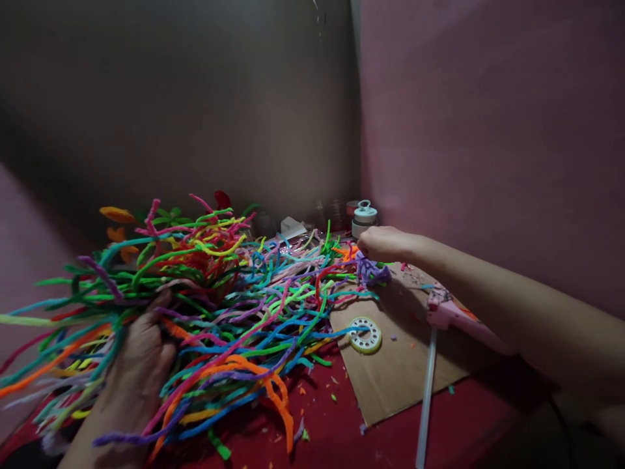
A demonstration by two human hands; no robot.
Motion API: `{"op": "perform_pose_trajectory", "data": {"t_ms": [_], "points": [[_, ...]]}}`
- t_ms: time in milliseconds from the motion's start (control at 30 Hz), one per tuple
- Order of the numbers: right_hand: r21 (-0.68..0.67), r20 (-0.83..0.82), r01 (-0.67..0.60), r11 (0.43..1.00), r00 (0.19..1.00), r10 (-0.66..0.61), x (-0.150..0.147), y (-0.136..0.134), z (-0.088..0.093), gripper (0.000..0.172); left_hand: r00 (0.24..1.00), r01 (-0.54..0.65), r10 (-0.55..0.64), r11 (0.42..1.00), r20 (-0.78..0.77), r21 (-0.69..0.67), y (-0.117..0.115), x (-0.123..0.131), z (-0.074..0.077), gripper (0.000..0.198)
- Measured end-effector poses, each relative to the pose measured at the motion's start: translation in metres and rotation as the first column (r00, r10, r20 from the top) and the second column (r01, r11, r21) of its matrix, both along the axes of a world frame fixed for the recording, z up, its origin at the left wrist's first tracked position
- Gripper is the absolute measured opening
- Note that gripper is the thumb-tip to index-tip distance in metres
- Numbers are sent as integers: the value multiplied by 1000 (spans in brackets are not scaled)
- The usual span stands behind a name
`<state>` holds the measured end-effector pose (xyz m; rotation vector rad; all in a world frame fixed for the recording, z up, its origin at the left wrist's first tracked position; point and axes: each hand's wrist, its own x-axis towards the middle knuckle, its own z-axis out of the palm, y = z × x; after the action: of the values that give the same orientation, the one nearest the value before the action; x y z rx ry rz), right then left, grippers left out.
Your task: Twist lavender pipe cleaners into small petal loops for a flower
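Both hands (144, 345) (383, 242) forward, well apart

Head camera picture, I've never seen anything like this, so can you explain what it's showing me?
There's no machine here: this single picture comes from a camera worn on a person's head, and both bare hands are theirs. The left hand is among colorful fuzzy stems, fingers mostly hidden. The right hand is at a purple fuzzy clump; its grip isn't clear. On the red surface lies cardboard, bearing a white spool and a pink tool, apparently a glue gun.
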<state>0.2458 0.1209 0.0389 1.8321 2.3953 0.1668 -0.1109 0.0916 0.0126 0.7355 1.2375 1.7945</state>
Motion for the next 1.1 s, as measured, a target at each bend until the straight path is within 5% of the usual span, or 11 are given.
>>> {"op": "perform_pose_trajectory", "data": {"t_ms": [200,400,800,1100], "points": [[179,-99,50,983,995,-33,7,-2,28,20,982,57,-62,998,176,35,8,-14,-8,17],[260,-234,-62,964,964,125,-6,-7,41,14,973,91,-97,995,209,35,6,-18,-9,20],[149,-73,-362,920,924,375,-133,-8,-1,20,947,98,-100,995,306,22,3,-24,-7,20],[52,-81,-406,913,909,409,-163,-6,-15,26,939,146,-150,989,310,36,4,-29,-10,16]]}}
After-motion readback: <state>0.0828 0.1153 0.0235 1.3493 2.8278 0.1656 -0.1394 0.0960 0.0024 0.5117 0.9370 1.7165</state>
